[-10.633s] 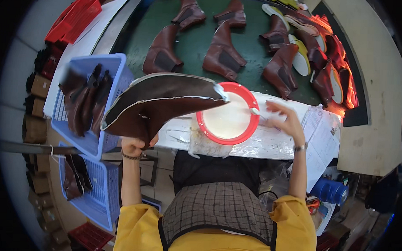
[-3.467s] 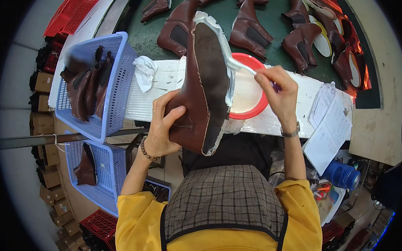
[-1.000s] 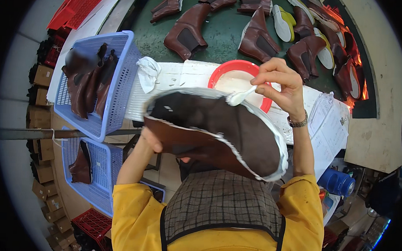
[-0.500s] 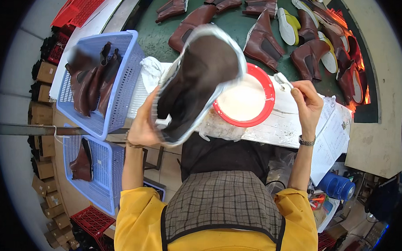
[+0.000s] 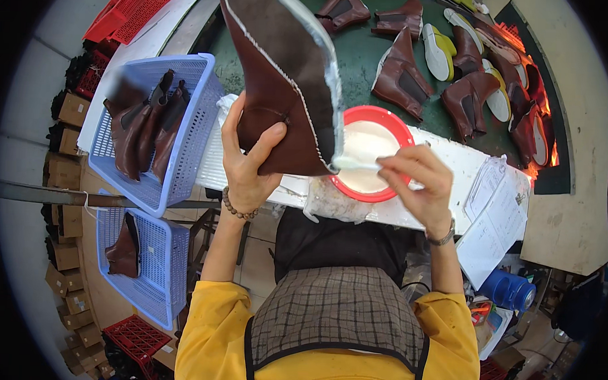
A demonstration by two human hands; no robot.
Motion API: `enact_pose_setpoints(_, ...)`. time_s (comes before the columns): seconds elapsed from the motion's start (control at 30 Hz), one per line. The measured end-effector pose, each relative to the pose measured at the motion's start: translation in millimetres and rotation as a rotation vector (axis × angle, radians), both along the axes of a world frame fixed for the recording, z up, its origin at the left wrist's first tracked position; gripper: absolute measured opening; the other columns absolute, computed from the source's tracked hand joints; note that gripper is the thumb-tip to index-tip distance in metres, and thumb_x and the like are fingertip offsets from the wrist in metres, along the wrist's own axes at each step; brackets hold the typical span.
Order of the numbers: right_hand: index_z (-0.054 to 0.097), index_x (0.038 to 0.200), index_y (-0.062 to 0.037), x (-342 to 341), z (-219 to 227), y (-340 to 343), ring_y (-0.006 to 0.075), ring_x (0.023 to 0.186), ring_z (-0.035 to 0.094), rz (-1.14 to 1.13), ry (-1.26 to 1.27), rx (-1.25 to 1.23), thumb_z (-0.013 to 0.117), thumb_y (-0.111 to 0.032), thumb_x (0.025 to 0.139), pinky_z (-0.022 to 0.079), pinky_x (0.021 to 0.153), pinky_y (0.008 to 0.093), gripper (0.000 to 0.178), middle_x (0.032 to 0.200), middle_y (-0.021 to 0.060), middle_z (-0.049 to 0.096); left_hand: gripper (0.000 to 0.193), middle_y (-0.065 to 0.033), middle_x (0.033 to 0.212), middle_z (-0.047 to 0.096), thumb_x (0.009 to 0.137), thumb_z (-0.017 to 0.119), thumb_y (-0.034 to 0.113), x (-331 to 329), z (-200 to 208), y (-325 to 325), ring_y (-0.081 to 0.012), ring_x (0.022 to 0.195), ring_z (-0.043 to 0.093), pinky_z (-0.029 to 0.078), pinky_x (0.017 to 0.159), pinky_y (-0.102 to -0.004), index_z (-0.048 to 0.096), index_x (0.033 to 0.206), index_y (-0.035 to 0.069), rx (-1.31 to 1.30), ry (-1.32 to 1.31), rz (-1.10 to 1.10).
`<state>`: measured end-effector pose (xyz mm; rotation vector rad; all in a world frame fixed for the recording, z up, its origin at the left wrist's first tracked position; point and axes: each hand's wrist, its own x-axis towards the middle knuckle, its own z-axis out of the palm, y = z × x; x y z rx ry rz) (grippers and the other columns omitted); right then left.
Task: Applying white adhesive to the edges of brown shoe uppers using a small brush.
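Note:
A brown leather boot upper (image 5: pixel 269 138) is tilted in my left hand (image 5: pixel 245 178), its lining and pale-coated lower rim facing up. My left fingers and thumb grip its leather side. In my right hand (image 5: pixel 418 184) is a small white brush (image 5: pixel 357 164), pinched near its end. Its bristle end meets the boot upper's near right edge, as far as I can see. Just behind the brush sits a red bowl (image 5: pixel 370 113) of creamy white liquid (image 5: pixel 369 139), partly covered by the brush and my right fingers.
Several brown boot uppers (image 5: pixel 402 76) and yellow-green soles (image 5: pixel 439 53) lie on a green surface (image 5: pixel 362 55), near an orange-glowing opening (image 5: pixel 553 155). At left, an upper blue basket (image 5: pixel 207 93) and a lower blue basket (image 5: pixel 171 252) hold boot uppers. Papers (image 5: pixel 494 217) lie at right.
My right hand has brought the brush left, from right of the bowl to the boot upper's edge. My left hand has turned and raised the boot upper, and its outer leather side now shows.

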<state>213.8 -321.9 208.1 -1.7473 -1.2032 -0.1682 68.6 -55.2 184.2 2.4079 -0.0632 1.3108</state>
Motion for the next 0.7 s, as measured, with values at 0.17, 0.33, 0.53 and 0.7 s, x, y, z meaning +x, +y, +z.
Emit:
enact_pose_setpoints(0.17, 0.074, 0.105, -0.0012, 4.7, -32.4, -12.2, 0.0087, 0.068, 0.056, -0.1, 0.418, 0.096, 0.073, -0.003, 0.092, 0.043, 0.057, 0.0228, 0.013, 0.085, -0.0001, 0.064, 0.079, -0.0161, 0.135, 0.058, 0.07, 0.078, -0.004, -7.1, -18.7, 2.5, -0.0239, 0.121, 0.06, 0.049, 0.1, -0.0363, 0.05, 0.144, 0.002, -0.681, 0.091, -0.125)
enact_pose_setpoints(0.33, 0.061, 0.111, -0.0019, 56.9, -108.1, -45.0, 0.0019, 0.051, 0.04, -0.392, 0.843, 0.332, 0.05, -0.022, 0.11, 0.031, 0.043, 0.02, 0.023, 0.077, -0.0026, 0.054, 0.035, -0.0059, 0.104, 0.069, 0.093, 0.064, 0.011, -2.7, -43.9, 66.9, -0.015, 0.087, 0.067, 0.056, 0.073, -0.0305, 0.06, 0.127, 0.004, -1.506, 0.002, -0.274)
enact_pose_setpoints(0.53, 0.059, 0.109, -0.0041, 71.6, -163.0, -64.4, 0.0013, 0.048, 0.038, -0.587, 0.897, 0.308, 0.049, -0.027, 0.11, 0.028, 0.04, 0.0198, 0.025, 0.07, -0.0043, 0.049, 0.033, -0.012, 0.12, 0.072, 0.098, 0.062, 0.022, 99.7, -67.6, 145.2, -0.027, 0.108, 0.071, 0.061, 0.09, -0.0438, 0.063, 0.125, 0.003, -1.874, -0.044, -0.618)
enact_pose_setpoints(0.7, 0.058, 0.105, -0.0064, 72.8, -162.5, -57.8, 0.0007, 0.047, 0.035, -0.609, 0.852, 0.272, 0.051, -0.029, 0.11, 0.026, 0.04, 0.0192, 0.024, 0.068, -0.0057, 0.047, 0.037, -0.0117, 0.117, 0.073, 0.094, 0.066, 0.027, 170.7, -98.4, 214.6, -0.0275, 0.107, 0.072, 0.062, 0.091, -0.0469, 0.064, 0.123, 0.004, -1.838, -0.072, -0.613)
